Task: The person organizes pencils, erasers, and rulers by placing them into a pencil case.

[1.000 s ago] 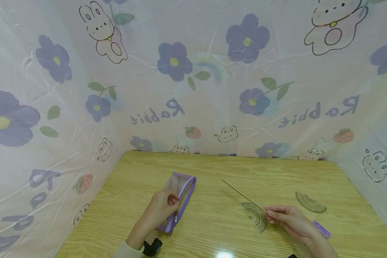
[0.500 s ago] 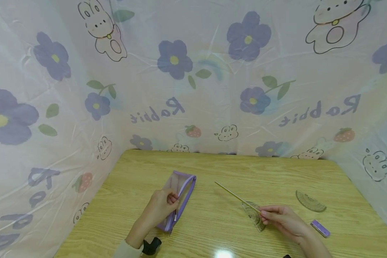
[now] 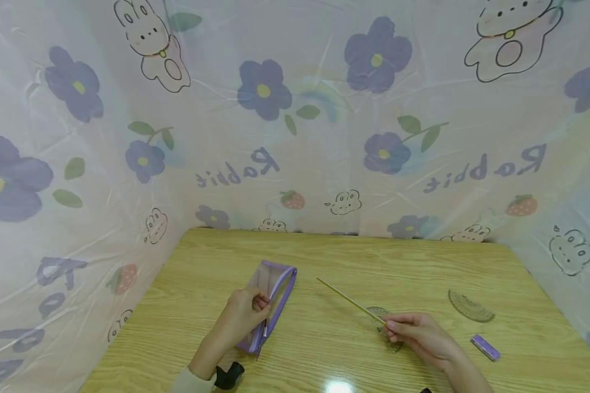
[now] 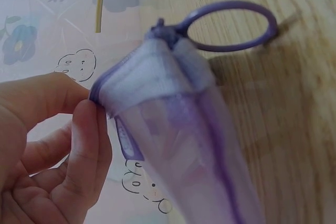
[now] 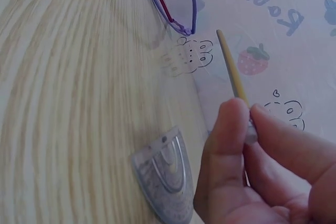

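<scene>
My left hand [image 3: 241,316] pinches the zipped edge of a see-through purple pencil case [image 3: 289,292], holding its mouth apart. Through its mesh a slim item with a pale end [image 3: 265,327] shows. At the case's end a purple ring [image 4: 231,45] sticks out in the left wrist view. Between thumb and fingertips, my right hand [image 3: 415,335] grips a thin yellow pencil [image 3: 346,297] near its grey end [image 5: 251,134]. The pencil's far tip points up and left toward the case. A clear protractor [image 5: 167,174] lies on the table below the right hand, partly hidden by it in the head view.
A second protractor [image 3: 471,305] lies farther right on the wooden table [image 3: 373,256]. Near it is a small purple box-like piece [image 3: 485,347]. A printed rabbit-and-flower curtain [image 3: 319,136] stands behind and along the sides.
My right hand has moved left with the pencil, bringing its tip nearer the pencil case and covering more of the closer protractor. The left hand keeps its hold on the case edge.
</scene>
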A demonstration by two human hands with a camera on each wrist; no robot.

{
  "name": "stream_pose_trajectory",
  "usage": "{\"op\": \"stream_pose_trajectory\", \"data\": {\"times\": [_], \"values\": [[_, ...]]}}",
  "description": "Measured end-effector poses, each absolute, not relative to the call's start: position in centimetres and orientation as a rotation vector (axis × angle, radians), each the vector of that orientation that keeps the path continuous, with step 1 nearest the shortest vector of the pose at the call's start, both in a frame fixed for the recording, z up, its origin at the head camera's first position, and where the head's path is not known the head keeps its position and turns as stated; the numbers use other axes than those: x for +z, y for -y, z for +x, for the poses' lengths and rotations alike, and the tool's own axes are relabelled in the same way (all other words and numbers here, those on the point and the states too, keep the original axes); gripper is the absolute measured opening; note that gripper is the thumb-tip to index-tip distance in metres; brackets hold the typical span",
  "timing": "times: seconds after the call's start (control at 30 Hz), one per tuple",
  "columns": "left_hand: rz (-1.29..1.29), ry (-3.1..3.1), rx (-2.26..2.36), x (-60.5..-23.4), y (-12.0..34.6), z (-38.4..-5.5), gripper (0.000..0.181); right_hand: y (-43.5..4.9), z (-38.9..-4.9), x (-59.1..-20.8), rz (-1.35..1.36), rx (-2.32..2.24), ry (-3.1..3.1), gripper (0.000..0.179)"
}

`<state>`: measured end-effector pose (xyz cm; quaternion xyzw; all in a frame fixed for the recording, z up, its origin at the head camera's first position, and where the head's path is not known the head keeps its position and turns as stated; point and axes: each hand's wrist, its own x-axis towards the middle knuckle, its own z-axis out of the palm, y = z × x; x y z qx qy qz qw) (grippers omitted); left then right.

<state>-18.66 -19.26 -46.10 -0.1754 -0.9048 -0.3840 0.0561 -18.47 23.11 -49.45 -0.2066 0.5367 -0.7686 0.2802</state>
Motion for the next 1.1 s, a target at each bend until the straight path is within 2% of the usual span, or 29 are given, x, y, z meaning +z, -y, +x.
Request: {"op": "stream_pose_trajectory", "data": {"times": [1.1], "values": [[-0.521,2.743,-1.158,-45.7,19.4,-18.5,0.008,-18.9,-19.4,-49.0,-0.476,-2.057,-1.497,0.026]]}}
